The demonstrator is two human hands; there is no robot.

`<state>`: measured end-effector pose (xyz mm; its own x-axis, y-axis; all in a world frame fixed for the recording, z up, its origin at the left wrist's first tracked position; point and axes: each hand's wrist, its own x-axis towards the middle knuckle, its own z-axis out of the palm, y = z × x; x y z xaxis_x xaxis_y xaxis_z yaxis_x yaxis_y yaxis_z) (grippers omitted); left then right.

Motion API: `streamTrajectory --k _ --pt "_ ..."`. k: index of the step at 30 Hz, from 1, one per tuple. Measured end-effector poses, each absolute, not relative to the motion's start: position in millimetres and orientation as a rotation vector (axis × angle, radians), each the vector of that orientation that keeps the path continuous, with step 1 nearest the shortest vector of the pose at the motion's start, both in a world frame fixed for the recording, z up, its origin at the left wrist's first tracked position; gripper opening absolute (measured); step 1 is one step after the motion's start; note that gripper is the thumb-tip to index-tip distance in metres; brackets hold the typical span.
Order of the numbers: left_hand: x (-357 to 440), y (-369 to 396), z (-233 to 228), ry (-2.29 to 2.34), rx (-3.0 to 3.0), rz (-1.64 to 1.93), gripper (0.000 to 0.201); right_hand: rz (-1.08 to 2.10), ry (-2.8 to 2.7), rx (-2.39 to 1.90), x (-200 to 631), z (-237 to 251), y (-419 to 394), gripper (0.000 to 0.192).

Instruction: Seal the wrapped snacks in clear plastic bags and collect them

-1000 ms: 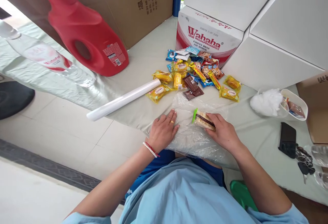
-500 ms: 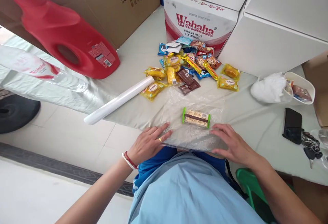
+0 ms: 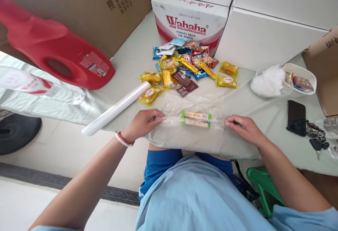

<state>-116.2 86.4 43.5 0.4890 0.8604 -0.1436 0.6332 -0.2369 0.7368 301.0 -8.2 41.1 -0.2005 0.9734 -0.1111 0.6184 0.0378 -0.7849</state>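
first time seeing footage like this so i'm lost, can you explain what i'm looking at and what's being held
There's no machine here: the hands belong to a person working bare-handed. Every picture comes from one camera on that person's head, looking forward and down, so you see roughly what they see.

The left hand and right hand each pinch a clear film. Between them lies a snack with green ends; part of the film seems to cross over it.

Also on the table: a white roll, a pile of wrapped snacks by a box, a red jug, a bottle, a white tub, a phone and keys.
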Motion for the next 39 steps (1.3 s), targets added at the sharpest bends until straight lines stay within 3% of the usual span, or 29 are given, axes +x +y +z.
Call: streamTrajectory --k 6,10,12,16,20,25,29,33,39 --pt "-95.3 122.3 32.5 1.707 2.114 0.385 0.033 0.864 -1.910 -2.015 306.0 23.4 45.6 0.027" --pt "-94.2 86.8 56.9 1.948 2.217 0.853 0.031 0.348 -2.074 -2.025 304.1 35.1 66.7 0.031" --pt "-85.2 59.7 70.8 1.945 2.284 1.092 0.026 0.239 -2.162 -1.886 294.2 43.8 82.5 0.033" --pt "-42.0 21.5 75.0 1.684 2.584 1.000 0.020 0.357 -2.427 -1.707 255.2 48.2 122.6 0.048" --pt "1.8 25.3 54.6 1.460 2.679 0.293 0.031 0.580 -2.541 -1.888 220.1 46.7 152.6 0.065" --pt "16.7 40.1 37.5 1.397 2.522 -0.107 0.040 1.041 -2.437 -1.829 216.0 62.0 159.9 0.023" --pt "15.8 37.9 35.4 1.395 2.509 -0.070 0.043 0.995 -2.383 -1.440 224.5 71.7 130.7 0.026" --pt "9.5 42.1 30.8 1.357 2.408 0.049 0.033 0.939 -2.564 -1.053 228.4 61.5 81.4 0.037" --pt "-36.6 47.3 16.6 1.173 1.894 0.565 0.025 0.682 -2.758 -1.125 223.6 35.1 39.1 0.049"
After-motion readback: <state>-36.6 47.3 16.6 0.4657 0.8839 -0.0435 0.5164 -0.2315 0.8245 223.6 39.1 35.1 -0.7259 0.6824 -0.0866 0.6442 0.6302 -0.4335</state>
